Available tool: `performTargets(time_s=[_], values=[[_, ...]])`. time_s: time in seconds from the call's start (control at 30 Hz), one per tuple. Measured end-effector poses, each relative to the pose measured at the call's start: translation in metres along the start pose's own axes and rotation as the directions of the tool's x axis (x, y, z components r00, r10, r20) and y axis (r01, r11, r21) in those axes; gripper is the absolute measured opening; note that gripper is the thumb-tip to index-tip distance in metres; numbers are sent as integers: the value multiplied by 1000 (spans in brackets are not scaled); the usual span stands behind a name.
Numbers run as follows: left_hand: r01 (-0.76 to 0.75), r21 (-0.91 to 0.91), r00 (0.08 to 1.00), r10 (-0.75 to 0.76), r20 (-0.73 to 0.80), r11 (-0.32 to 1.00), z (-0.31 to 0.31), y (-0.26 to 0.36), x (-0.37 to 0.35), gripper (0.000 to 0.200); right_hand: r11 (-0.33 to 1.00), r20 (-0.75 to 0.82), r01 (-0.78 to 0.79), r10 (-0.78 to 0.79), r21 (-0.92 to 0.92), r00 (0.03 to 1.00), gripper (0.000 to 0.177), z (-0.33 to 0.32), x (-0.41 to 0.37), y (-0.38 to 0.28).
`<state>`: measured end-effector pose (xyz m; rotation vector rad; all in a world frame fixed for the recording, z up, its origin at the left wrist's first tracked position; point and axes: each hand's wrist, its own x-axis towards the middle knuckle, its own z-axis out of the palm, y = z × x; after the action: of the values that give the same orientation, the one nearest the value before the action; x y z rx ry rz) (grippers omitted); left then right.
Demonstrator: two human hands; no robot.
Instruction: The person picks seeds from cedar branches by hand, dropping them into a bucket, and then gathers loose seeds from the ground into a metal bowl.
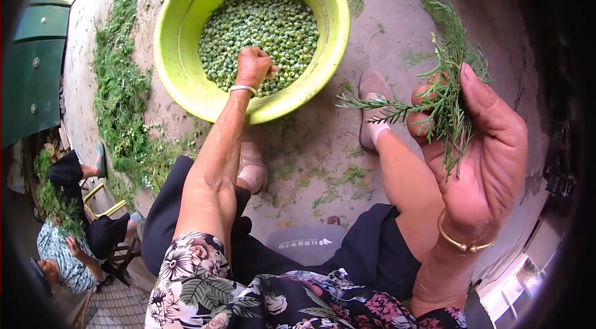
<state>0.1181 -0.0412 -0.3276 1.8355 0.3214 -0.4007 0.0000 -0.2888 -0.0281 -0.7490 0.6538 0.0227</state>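
My left hand (254, 66) is over the near side of a yellow-green plastic basin (177, 34), its fingers closed; what is in them, if anything, is hidden. Inside the basin lies a thick layer of small round green cones (261, 18). On the right, my raised right hand (481, 136) pinches a leafy cypress sprig (453, 96) between thumb and fingers. Its feathery tips point up and one thin branch sticks out to the left. The sprig is well apart from the basin.
Cut green branches (121, 80) lie in a long heap on the concrete floor to the left. Scattered leaf bits (354, 177) lie around my feet. At lower left another person (68, 248) sits with greenery. Green panels (34, 74) stand behind.
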Motion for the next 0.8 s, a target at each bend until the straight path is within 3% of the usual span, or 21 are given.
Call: performTargets(time_s=[0.07, 0.13, 0.17, 0.2, 0.27, 0.3, 0.37, 0.47, 0.53, 0.63, 0.67, 0.73, 0.8], values=[[-58, 144, 989, 77, -127, 988, -7, -4, 20, 11, 1000, 4, 16, -16, 13, 1000, 20, -2, -1, -1], [-99, 139, 971, 126, -202, 985, -8, -2, 33, 19, 999, -8, -33, 34, 24, 999, 19, -1, -3, -4], [-223, 335, 930, 303, -209, 916, -13, -30, 59, 26, 999, -12, -31, 31, 22, 999, 19, -3, -3, -4], [-287, 425, 874, 416, -252, 859, -11, -28, 62, 15, 999, 12, -27, 27, 34, 1000, 20, -5, -3, -5], [-295, 789, 834, 549, -63, 539, -9, -22, 68, 12, 999, 34, -19, 18, 40, 999, 20, -9, -1, -7], [-295, 786, 834, 547, -65, 543, -5, -16, 65, 12, 999, 55, -31, 29, 38, 998, 21, -10, -1, -8], [-184, 918, 876, 482, -8, 350, 4, -6, 56, 10, 999, 76, -44, 42, 32, 996, 21, -14, -1, -9], [-226, 900, 891, 452, 37, 372, 3, -3, 51, 13, 998, 94, -66, 65, 0, 993, 23, -16, -1, -11], [-254, 902, 850, 526, 35, 349, -2, -13, 55, 12, 996, 109, -84, 83, 5, 991, 23, -17, 0, -12], [-343, 536, 856, 492, -161, 772, -11, -22, 67, 7, 996, 111, -84, 82, 18, 990, 23, -19, -1, -12], [-342, 538, 856, 491, -159, 771, -12, -23, 69, 7, 996, 111, -86, 83, 20, 990, 23, -20, -2, -11], [-141, 50, 987, 145, -75, 989, -9, 4, 53, 7, 996, 129, -83, 78, 38, 989, 23, -23, -2, -10], [-156, -24, 987, 155, -32, 988, 9, 14, 41, 10, 996, 127, -94, 92, 5, 988, 23, -22, -3, -10]])
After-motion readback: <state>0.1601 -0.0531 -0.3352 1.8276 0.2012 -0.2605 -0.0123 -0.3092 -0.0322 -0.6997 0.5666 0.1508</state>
